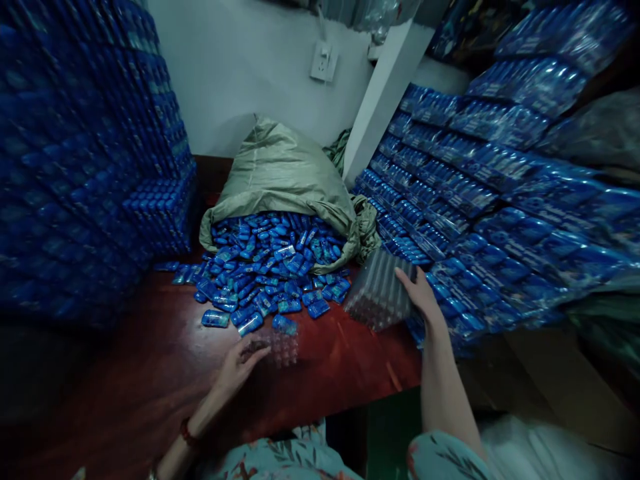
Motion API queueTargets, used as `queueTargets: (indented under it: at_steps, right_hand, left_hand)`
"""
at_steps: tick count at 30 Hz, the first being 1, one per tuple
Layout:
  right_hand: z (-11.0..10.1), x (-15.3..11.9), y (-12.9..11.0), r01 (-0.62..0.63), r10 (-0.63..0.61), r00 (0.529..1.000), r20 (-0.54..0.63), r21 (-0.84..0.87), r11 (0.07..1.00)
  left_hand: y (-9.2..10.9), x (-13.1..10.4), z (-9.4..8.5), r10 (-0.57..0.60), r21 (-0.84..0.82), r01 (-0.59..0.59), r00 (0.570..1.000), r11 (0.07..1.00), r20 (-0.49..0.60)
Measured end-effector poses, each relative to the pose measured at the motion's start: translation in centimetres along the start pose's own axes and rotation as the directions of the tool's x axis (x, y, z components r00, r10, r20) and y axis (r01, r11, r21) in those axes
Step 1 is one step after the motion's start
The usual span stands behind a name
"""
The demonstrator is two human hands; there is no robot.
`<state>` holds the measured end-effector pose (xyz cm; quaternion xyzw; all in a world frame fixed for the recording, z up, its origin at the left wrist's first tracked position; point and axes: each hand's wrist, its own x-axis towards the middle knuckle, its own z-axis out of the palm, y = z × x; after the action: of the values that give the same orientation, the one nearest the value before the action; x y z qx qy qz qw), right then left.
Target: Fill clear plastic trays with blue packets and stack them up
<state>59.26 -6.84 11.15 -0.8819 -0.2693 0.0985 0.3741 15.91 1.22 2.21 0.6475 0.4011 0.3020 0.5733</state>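
Near the table's front, my left hand (244, 360) pinches the left edge of a clear plastic tray (285, 350) with rows of small cups. My right hand (419, 293) grips the right side of a stack of clear plastic trays (383, 290), tilted at the right of the table, its thumb on top. Loose blue packets (260, 297) spill from the open mouth of a green woven sack (290, 163). One blue packet (284, 325) lies at the far edge of the single tray.
Tall stacks of blue packs (75, 147) rise at the left. More shrink-wrapped blue packs (480, 180) are piled at the right, beside a white post (377, 100). The red-brown table (150, 360) ends in front of my body. A wall socket (324, 61) sits above the sack.
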Motion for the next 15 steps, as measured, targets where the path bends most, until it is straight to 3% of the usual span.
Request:
queueTargets:
  at_steps: [4, 7, 9, 13, 15]
  right_hand:
    - [1.2, 2.9, -0.6, 0.052, -0.052, 0.998, 0.040, -0.018, 0.998]
    - [0.9, 3.8, -2.0, 0.049, -0.050, 0.999, 0.000, -0.143, 0.989]
    - [0.4, 3.6, -2.7, 0.121, -0.126, 0.992, -0.010, -0.222, 0.967]
    - [-0.8, -0.2, -2.0, 0.343, -0.362, 0.932, -0.030, -0.257, 0.904]
    - [-0.9, -3.4, -0.8, 0.436, -0.473, 0.867, -0.160, -0.216, 0.873]
  left_hand:
    - [-0.4, -0.7, 0.2, -0.050, -0.046, 0.046, 0.994, 0.998, -0.101]
    - [0.0, -0.9, 0.5, -0.036, -0.045, 0.032, 0.995, 0.998, -0.096]
    - [0.5, -0.9, 0.5, -0.018, -0.039, 0.015, 0.997, 0.999, -0.077]
    - [0.8, -1.3, -0.3, -0.017, -0.048, 0.012, 0.995, 0.999, -0.097]
    - [0.2, -1.7, -0.7, -0.032, -0.053, 0.025, 0.990, 0.998, -0.137]
